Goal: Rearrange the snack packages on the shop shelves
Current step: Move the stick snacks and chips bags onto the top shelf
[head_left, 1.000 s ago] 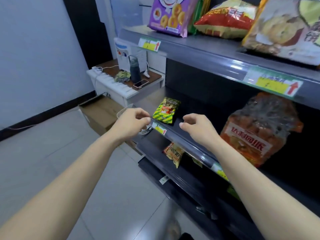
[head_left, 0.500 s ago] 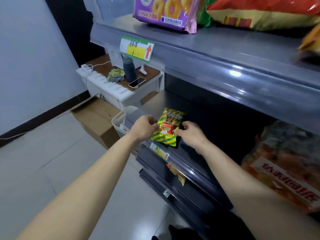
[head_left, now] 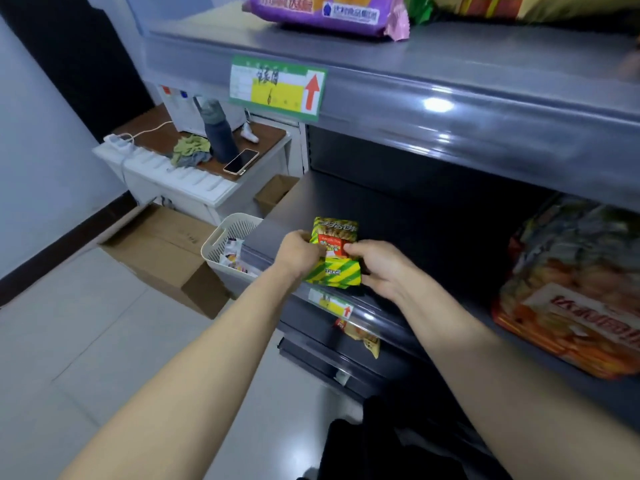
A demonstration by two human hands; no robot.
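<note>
Both hands meet on a small green-and-yellow striped snack packet [head_left: 333,252] at the front edge of the middle shelf [head_left: 398,216]. The left hand [head_left: 297,252] pinches the packet's left side, thumb on its face, and the right hand [head_left: 379,268] closes on its right side near the red panel; each grip is narrow and shut on the packet. The packet's long axis runs from the shelf lip back into the shelf, leaning a little to the right, with its printed top end pointing away from the person and its striped bottom end towards the shelf's price tag [head_left: 330,303]. Its face is turned up; whether the bottom edge rests on the shelf or is lifted off it is hard to tell.

Further right on the same shelf lies a large orange bag [head_left: 568,306], well apart from the packet. On the shelf above sits a purple snack bag [head_left: 329,12], over a green-and-yellow label with a red arrow [head_left: 278,86]. Below the middle shelf a yellow packet [head_left: 360,336] pokes out. To the left, a white basket [head_left: 227,242] stands beside the shelf end, a cardboard box [head_left: 162,251] lies on the floor, and a desk [head_left: 270,136] carries a dark bottle [head_left: 219,131] and a phone [head_left: 241,161].
</note>
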